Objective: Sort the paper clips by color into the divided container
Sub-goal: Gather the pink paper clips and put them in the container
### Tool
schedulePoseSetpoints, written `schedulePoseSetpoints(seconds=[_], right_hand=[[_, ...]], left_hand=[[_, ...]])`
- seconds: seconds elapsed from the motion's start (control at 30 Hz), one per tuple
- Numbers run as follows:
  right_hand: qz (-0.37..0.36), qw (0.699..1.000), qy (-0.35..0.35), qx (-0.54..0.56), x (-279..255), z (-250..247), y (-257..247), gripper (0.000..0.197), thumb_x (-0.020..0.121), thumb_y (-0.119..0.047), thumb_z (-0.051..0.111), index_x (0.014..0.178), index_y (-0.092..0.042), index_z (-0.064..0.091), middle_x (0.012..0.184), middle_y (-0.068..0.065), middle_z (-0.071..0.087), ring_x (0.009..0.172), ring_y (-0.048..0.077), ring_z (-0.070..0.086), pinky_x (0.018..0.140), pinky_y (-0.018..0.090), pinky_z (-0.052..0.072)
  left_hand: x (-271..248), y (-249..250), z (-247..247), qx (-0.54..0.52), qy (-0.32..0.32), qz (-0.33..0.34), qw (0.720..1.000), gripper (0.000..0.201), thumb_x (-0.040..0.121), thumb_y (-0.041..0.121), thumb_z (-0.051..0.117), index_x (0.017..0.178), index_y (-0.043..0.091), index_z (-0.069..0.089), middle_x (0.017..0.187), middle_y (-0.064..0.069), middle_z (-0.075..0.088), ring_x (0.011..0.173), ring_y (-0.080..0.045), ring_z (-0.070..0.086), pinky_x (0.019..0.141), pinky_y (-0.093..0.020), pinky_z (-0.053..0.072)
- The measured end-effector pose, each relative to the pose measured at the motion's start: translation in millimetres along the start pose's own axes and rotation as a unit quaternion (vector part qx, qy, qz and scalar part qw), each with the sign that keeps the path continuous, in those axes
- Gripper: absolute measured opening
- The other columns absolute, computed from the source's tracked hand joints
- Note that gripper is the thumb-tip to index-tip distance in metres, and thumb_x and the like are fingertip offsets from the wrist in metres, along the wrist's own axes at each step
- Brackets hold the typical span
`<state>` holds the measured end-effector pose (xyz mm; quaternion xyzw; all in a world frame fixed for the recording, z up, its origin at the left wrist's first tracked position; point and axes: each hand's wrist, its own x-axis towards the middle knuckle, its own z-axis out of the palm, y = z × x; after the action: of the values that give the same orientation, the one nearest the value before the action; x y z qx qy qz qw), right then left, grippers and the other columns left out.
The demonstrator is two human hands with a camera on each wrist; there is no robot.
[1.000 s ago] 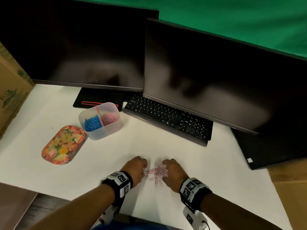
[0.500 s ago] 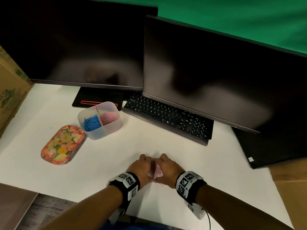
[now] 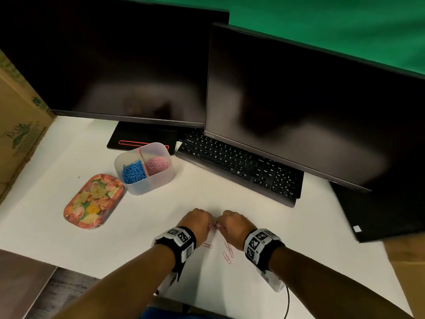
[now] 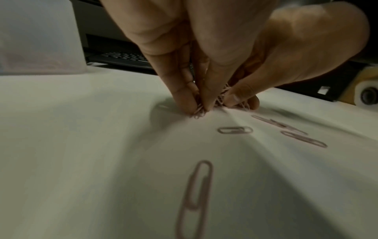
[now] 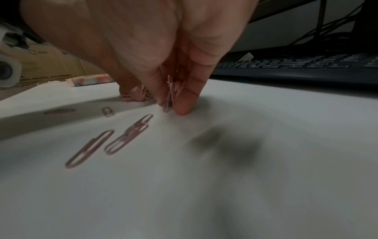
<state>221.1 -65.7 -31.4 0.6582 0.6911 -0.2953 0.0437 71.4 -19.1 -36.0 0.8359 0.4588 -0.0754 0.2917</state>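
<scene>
Both hands are on the white table (image 3: 142, 226), close together, in front of the keyboard (image 3: 239, 166). The left hand (image 3: 195, 223) has its fingers (image 4: 184, 90) curled down and pinches a small bunch of pink paper clips (image 3: 215, 225) against the table. The right hand (image 3: 233, 224) also pinches some of these clips between its thumb and fingers (image 5: 188, 97); how many each hand holds I cannot tell, because the bunch is mostly hidden. A few loose pink clips (image 3: 227, 252) lie flat on the table just behind the hands, near the wrists.

The divided container (image 3: 149, 183) stands well apart, to the left and further back. Its left compartment holds blue clips (image 3: 133, 171) and its right compartment holds pink clips (image 3: 158, 165). A flowered tray (image 3: 92, 201) lies just beside the container. Two dark monitors (image 3: 299, 107) stand behind.
</scene>
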Motion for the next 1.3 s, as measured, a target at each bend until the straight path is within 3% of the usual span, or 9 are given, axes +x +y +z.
schedulePoseSetpoints(seconds=[0.17, 0.4, 0.63, 0.73, 0.8, 0.93, 1.07, 1.17, 1.3], right_hand=[[0.020, 0.999, 0.006, 0.032, 10, -5, 7, 0.026, 0.097, -0.027, 0.047, 0.106, -0.013, 0.067, 0.110, 0.009, 0.059, 0.103, 0.028, 0.059, 0.088, 0.036, 0.050], [0.025, 0.990, 0.061, 0.128, 19, -29, -4, 0.024, 0.093, -0.028, 0.057, 0.103, -0.013, 0.071, 0.099, 0.004, 0.066, 0.092, 0.018, 0.059, 0.074, 0.020, 0.041], [-0.001, 0.966, 0.105, 0.236, 60, -76, -59, 0.009, 0.085, -0.018, 0.067, 0.083, -0.013, 0.074, 0.062, -0.005, 0.064, 0.063, 0.020, 0.065, 0.071, 0.036, 0.058], [-0.032, 0.963, 0.131, 0.234, 87, -97, -91, 0.010, 0.084, -0.014, 0.066, 0.083, -0.012, 0.075, 0.072, 0.010, 0.071, 0.070, 0.031, 0.069, 0.072, 0.040, 0.058], [-0.039, 0.960, 0.150, 0.235, 105, -108, -106, 0.011, 0.082, -0.012, 0.065, 0.081, -0.011, 0.075, 0.071, 0.009, 0.070, 0.070, 0.029, 0.069, 0.072, 0.038, 0.058], [-0.015, 0.968, 0.145, 0.202, 137, -121, -131, 0.010, 0.081, -0.011, 0.066, 0.079, -0.011, 0.076, 0.072, 0.006, 0.070, 0.069, 0.024, 0.069, 0.062, 0.028, 0.058], [0.004, 0.984, 0.107, 0.142, 157, -121, -146, 0.010, 0.080, -0.009, 0.064, 0.080, -0.008, 0.074, 0.079, 0.009, 0.069, 0.073, 0.024, 0.063, 0.063, 0.022, 0.052], [0.001, 0.984, 0.094, 0.154, 157, -121, -144, 0.017, 0.078, -0.004, 0.057, 0.068, -0.012, 0.068, 0.076, 0.007, 0.062, 0.070, 0.024, 0.056, 0.061, 0.018, 0.043], [-0.040, 0.974, 0.119, 0.189, 126, -112, -115, 0.026, 0.082, -0.011, 0.060, 0.105, -0.016, 0.072, 0.102, 0.004, 0.072, 0.089, 0.017, 0.065, 0.083, 0.019, 0.048]], left_hand=[[1, -14, -10, -0.076, 0.010, -0.043, 0.996, 0.022, 0.087, 0.011, 0.055, 0.098, 0.017, 0.073, 0.099, -0.005, 0.072, 0.093, -0.024, 0.067, 0.077, -0.023, 0.049], [-12, -31, -33, -0.188, 0.077, -0.088, 0.975, 0.014, 0.082, 0.013, 0.065, 0.091, 0.016, 0.076, 0.089, -0.002, 0.074, 0.082, -0.016, 0.067, 0.072, -0.017, 0.049], [-12, -68, -113, -0.226, 0.206, -0.155, 0.939, 0.007, 0.079, 0.017, 0.075, 0.086, 0.015, 0.075, 0.070, 0.002, 0.068, 0.066, -0.013, 0.064, 0.075, -0.023, 0.053], [3, -79, -152, -0.129, 0.225, -0.191, 0.946, 0.022, 0.081, 0.034, 0.071, 0.091, 0.014, 0.074, 0.084, -0.002, 0.070, 0.088, -0.026, 0.068, 0.084, -0.031, 0.053], [13, -79, -169, -0.061, 0.202, -0.226, 0.951, 0.035, 0.080, 0.047, 0.066, 0.095, 0.016, 0.072, 0.094, -0.007, 0.070, 0.094, -0.031, 0.065, 0.088, -0.035, 0.053], [23, -99, -171, -0.089, 0.190, -0.241, 0.948, 0.026, 0.084, 0.030, 0.067, 0.108, 0.022, 0.071, 0.108, -0.007, 0.071, 0.095, -0.029, 0.065, 0.088, -0.036, 0.055], [15, -116, -164, -0.132, 0.215, -0.224, 0.941, 0.020, 0.083, 0.019, 0.068, 0.102, 0.023, 0.071, 0.100, 0.000, 0.071, 0.091, -0.021, 0.066, 0.085, -0.027, 0.054], [0, -115, -160, -0.137, 0.246, -0.175, 0.943, 0.012, 0.082, 0.011, 0.063, 0.086, 0.018, 0.072, 0.085, 0.002, 0.071, 0.078, -0.016, 0.064, 0.079, -0.025, 0.053], [-29, -102, -130, -0.153, 0.154, -0.088, 0.972, 0.012, 0.076, 0.011, 0.068, 0.083, 0.020, 0.070, 0.078, 0.004, 0.069, 0.075, -0.016, 0.064, 0.074, -0.022, 0.052]])
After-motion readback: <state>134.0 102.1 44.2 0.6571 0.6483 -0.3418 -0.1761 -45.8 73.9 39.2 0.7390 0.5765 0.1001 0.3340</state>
